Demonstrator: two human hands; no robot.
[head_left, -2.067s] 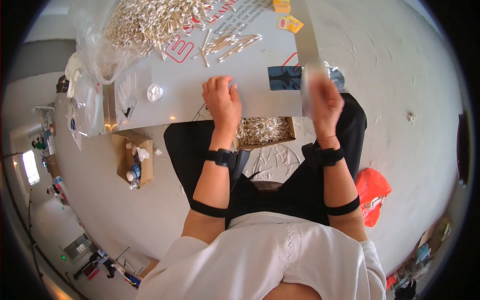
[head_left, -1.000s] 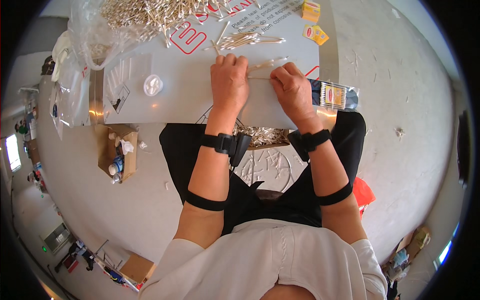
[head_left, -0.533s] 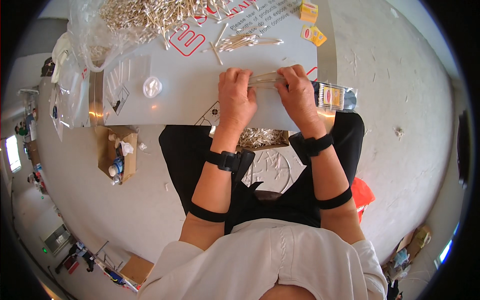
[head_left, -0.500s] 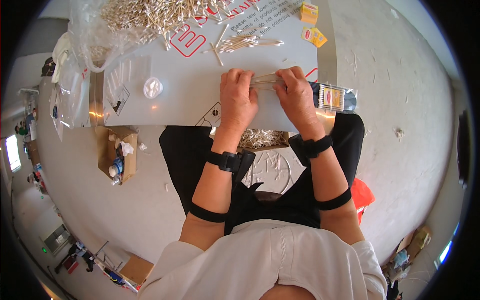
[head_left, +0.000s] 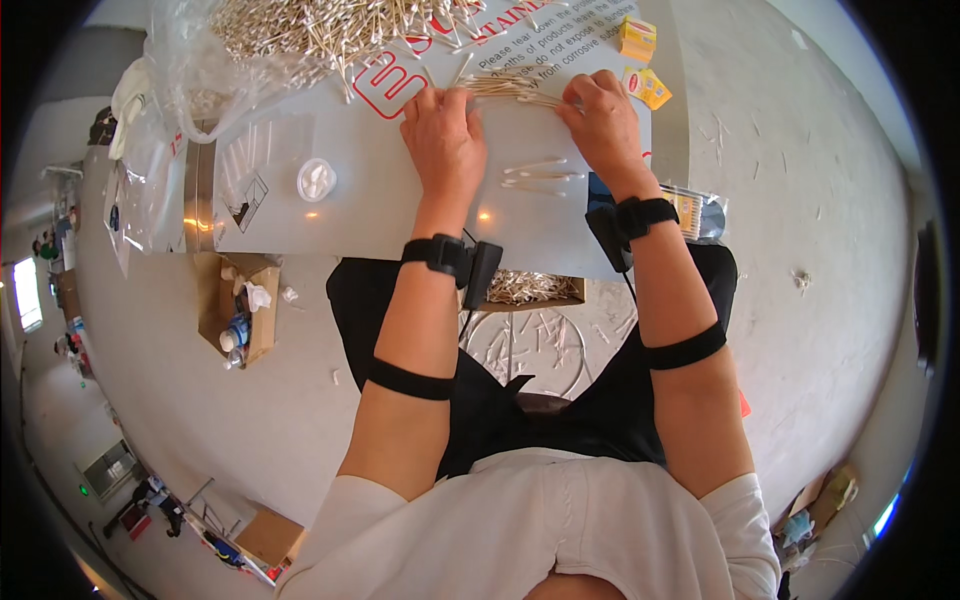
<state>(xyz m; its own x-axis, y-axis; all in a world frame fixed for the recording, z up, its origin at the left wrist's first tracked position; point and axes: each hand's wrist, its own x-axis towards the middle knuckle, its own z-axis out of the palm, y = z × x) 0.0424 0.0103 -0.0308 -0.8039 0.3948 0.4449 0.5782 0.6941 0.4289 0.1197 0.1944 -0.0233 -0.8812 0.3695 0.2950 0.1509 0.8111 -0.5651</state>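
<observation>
A small bundle of cotton swabs (head_left: 508, 86) lies across the table between my two hands. My left hand (head_left: 443, 143) closes its curled fingers at the left ends of these swabs, and my right hand (head_left: 606, 128) pinches at their right ends. Fingertips partly hide the ends. Nearer to me, several loose cotton swabs (head_left: 543, 176) rest on the grey sheet-covered table (head_left: 370, 205). Beside my right wrist sits a clear pack of cotton swabs (head_left: 688, 212) with a yellow label, partly covered by the wrist strap.
A large heap of cotton swabs (head_left: 300, 40) spills from a clear plastic bag (head_left: 190, 100) at the far left. A small round tub (head_left: 316, 180) stands left of my hands. Yellow cards (head_left: 648, 88) lie far right. Below the table edge are a swab-filled box (head_left: 535, 288) and a carton (head_left: 262, 320).
Both hands have moved away from me to the small bundle. The few swabs that were between them now lie loose on the table. The right forearm now partly covers the clear pack.
</observation>
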